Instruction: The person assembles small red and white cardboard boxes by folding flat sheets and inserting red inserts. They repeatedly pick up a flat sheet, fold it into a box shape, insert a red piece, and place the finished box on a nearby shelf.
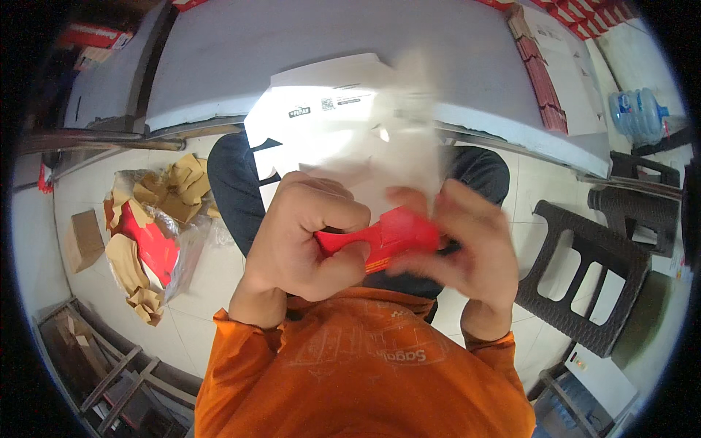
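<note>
A flat cardboard box blank (pixel 314 124), white with small dark print on this face, lies over my lap and leans on the table edge; its right part is smeared by motion. Its near edge is folded up and shows a red outer side (pixel 387 241). My left hand (pixel 307 233) is closed on the left end of this red flap, thumb below and fingers curled above. Around the flap's right end is my right hand (pixel 467 241), blurred, with thumb and fingers on either side of the red card; whether it grips cannot be told.
Ahead stands a grey table (pixel 219 66), with stacked red-and-white folded cartons (pixel 540 80) at its right. Crumpled brown paper (pixel 175 186) and red card in clear plastic lie on the floor at left. A dark plastic stool (pixel 584 270) and a large water bottle (pixel 639 115) are at right.
</note>
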### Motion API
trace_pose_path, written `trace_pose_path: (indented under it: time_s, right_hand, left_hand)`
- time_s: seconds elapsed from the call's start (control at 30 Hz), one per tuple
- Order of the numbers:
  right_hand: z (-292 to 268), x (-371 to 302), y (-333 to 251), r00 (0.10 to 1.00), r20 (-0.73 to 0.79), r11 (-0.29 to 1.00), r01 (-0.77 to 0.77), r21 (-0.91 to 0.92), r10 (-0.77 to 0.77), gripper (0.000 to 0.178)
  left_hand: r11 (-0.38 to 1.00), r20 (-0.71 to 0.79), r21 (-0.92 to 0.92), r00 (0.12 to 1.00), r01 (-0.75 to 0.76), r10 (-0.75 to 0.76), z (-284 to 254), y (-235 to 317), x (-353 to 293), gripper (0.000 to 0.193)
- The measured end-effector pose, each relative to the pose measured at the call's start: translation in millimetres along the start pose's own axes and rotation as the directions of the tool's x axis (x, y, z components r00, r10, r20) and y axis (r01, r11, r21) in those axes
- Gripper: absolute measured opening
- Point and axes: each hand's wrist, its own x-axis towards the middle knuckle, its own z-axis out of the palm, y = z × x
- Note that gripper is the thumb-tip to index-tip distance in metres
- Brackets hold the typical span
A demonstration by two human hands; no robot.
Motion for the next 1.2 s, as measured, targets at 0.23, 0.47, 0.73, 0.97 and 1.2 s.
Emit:
trace_pose_path:
  time_s: [0.23, 0.47, 0.73, 0.97, 1.2]
  right_hand:
    - [-51.5, -5.7, 45.0, 0.998, -0.060, 0.955, -0.030, -0.295, 0.013, 0.087]
    - [21.8, 23.1, 9.1, 0.960, -0.014, 0.960, 0.280, 0.028, -0.280, 0.084]
    - [9.8, 15.2, 0.6, 0.947, 0.078, 0.950, 0.312, 0.008, -0.312, 0.028]
    - [14.9, 7.5, -10.2, 0.918, 0.348, 0.952, 0.258, -0.164, -0.188, 0.022]
    - [36.0, -9.3, 10.9, 0.824, -0.355, 0.893, 0.362, -0.268, -0.441, 0.033]
  left_hand:
    - [0.992, 0.088, 0.005, 0.988, 0.126, -0.126, -50.5, -2.8, -37.5, 0.024]
    - [0.968, 0.133, -0.186, 0.981, 0.168, -0.144, -8.0, 12.8, -13.8, 0.031]
    - [0.687, 0.367, -0.425, 0.806, 0.589, -0.464, 3.6, -42.7, -40.6, 0.006]
    - [0.996, 0.463, -0.050, 0.882, -0.075, 0.090, 5.1, -37.8, -24.5, 0.016]
    - [0.889, -0.225, -0.407, 0.920, 0.211, -0.321, 10.7, 8.0, -10.0, 0.026]
